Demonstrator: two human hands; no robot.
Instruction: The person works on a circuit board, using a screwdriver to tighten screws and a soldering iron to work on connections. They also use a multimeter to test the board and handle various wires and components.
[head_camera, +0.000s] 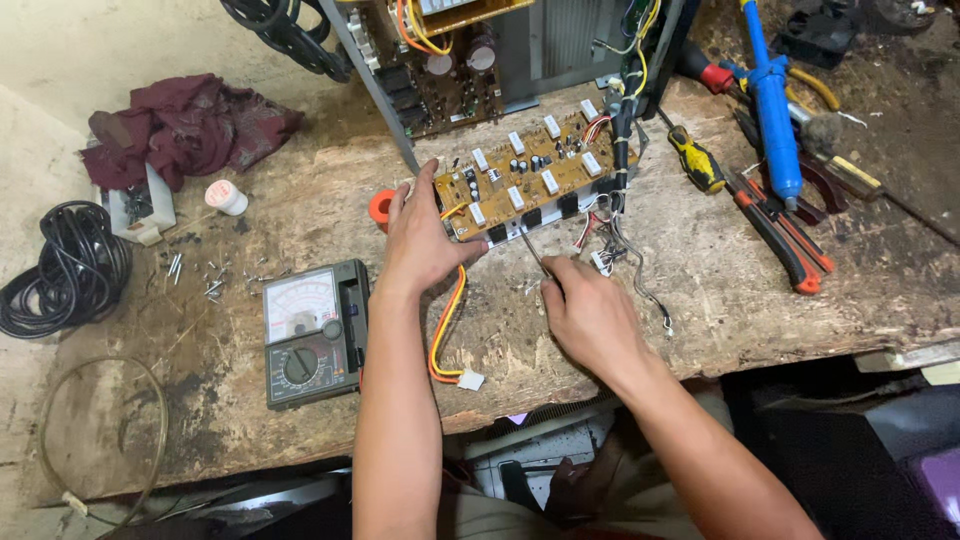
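Note:
My left hand grips the left end of a tan circuit board studded with white blocks and black capacitors, tilted on edge on the wooden bench. Beside it, my right hand holds a thin metal tool whose tip reaches the board's lower edge. An orange and yellow cable with a white plug hangs from the board between my hands. Thin wires trail from the board's right end.
A grey analogue multimeter lies left of my left arm, loose screws beyond it. An open chassis stands behind the board. Screwdriver, red-handled pliers and a blue pump lie right. A dark red rag and a black cable coil lie left.

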